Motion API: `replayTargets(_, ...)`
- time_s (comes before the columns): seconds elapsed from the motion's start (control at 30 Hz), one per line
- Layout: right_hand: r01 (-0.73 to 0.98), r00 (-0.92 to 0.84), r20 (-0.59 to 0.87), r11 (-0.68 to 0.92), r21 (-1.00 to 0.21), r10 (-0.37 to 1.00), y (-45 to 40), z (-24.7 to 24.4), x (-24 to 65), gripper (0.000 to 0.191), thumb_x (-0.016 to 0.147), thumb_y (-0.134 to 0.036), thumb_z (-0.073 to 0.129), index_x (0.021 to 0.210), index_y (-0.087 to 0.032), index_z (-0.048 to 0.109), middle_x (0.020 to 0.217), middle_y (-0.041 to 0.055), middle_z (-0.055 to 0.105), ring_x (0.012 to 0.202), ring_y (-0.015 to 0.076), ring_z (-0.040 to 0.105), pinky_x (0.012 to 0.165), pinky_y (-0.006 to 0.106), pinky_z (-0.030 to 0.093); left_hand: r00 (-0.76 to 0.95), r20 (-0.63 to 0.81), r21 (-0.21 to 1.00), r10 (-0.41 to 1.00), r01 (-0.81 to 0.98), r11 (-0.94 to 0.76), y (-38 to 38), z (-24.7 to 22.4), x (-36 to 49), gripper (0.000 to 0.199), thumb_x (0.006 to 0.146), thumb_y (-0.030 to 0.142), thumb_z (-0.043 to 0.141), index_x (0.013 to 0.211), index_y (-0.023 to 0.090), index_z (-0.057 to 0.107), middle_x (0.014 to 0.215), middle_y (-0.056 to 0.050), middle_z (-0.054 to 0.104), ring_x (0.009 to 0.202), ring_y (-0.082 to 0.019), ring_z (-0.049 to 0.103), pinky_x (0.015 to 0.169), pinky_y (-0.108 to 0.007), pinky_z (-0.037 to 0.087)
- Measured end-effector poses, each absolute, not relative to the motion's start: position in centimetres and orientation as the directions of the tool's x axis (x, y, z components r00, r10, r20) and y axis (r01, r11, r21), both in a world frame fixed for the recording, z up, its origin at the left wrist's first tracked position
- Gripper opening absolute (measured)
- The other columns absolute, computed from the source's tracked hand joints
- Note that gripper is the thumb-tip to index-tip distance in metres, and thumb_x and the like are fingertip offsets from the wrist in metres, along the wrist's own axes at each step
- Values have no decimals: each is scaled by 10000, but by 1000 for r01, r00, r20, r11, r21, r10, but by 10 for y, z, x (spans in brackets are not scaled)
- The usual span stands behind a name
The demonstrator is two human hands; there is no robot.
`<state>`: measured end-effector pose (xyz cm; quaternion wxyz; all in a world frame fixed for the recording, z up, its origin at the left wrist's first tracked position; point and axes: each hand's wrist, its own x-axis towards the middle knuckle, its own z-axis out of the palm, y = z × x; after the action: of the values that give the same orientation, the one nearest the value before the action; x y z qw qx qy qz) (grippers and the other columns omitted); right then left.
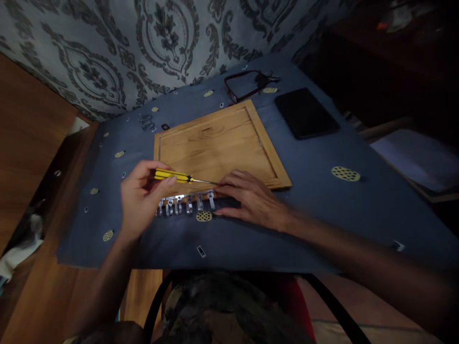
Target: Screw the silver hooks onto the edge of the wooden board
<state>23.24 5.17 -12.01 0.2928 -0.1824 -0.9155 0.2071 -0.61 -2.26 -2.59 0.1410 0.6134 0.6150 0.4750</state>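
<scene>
My left hand is closed around the yellow-and-black handle of a screwdriver. Its thin metal shaft lies almost level and points right, to the fingers of my right hand. Those fingers are bent together at the shaft's tip, over the near edge of a wooden board, with the thumb lower down by the cloth. Whatever they pinch is hidden. Along that near edge runs a metal hook rail with several silvery hooks hanging towards me. Its right end is beside my right fingertips.
Behind the board lie dark-framed glasses and a bunch of keys. A black tablet-like slab rests to the right. Small clear or metal pieces lie back left. Blue patterned cloth covers the table; a patterned curtain hangs behind.
</scene>
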Motion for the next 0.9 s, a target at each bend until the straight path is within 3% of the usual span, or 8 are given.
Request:
replayTargets(0.1,240,-746,478,856,-458,464,53,-122,236,466,914,-562,624,1117,-150,705,981,105,689,934,258,613,820,418,529,-142,216,866,966,485,-123,1,-46,-17,345,759,423,807,940,178,643,832,9,684,731,-109,646,659,-203,513)
replayTargets(0.17,246,-728,505,864,-439,463,55,-124,238,445,919,-550,629,1142,-171,699,993,97,700,936,257,623,830,432,540,-81,162,857,983,506,-100,16,-59,-27,366,750,452,804,920,167,652,786,7,666,689,-112,626,628,-208,487)
replayTargets(0.43,316,-638,566,848,-426,522,61,-132,240,276,956,-390,623,1153,-215,702,1149,112,714,1036,253,674,873,439,600,91,191,705,977,680,-201,37,-79,-53,80,813,224,739,852,172,693,864,-30,724,850,-168,671,809,-298,520)
replayTargets(0.53,351,-618,565,835,-424,546,64,-132,242,258,969,-383,589,1130,-231,720,1127,102,726,1027,250,689,862,434,616,98,223,648,970,729,-223,35,-80,-67,79,876,244,704,900,169,694,918,-34,718,905,-169,668,877,-342,533)
replayTargets(0.67,415,-604,573,832,-367,554,64,-132,249,304,977,-435,555,1158,-268,733,1134,89,738,1030,253,707,870,423,626,17,266,597,964,782,-178,55,-90,-107,275,970,380,612,1105,143,650,1102,-74,676,976,-183,663,880,-396,576)
replayTargets(0.77,470,-581,595,825,-313,556,56,-144,264,306,979,-437,548,1183,-294,724,1153,74,734,1019,242,719,871,396,633,-116,321,584,940,805,-100,90,-100,-149,338,973,382,608,1225,156,611,1216,-97,641,1047,-207,653,904,-422,579)
replayTargets(0.9,585,-506,634,773,-246,585,34,-182,297,351,979,-454,503,1233,-315,701,1238,79,702,1077,280,703,912,470,621,-276,400,585,874,811,-12,139,-111,-198,368,970,382,610,1266,163,593,1270,-107,619,1096,-225,640,931,-444,571)
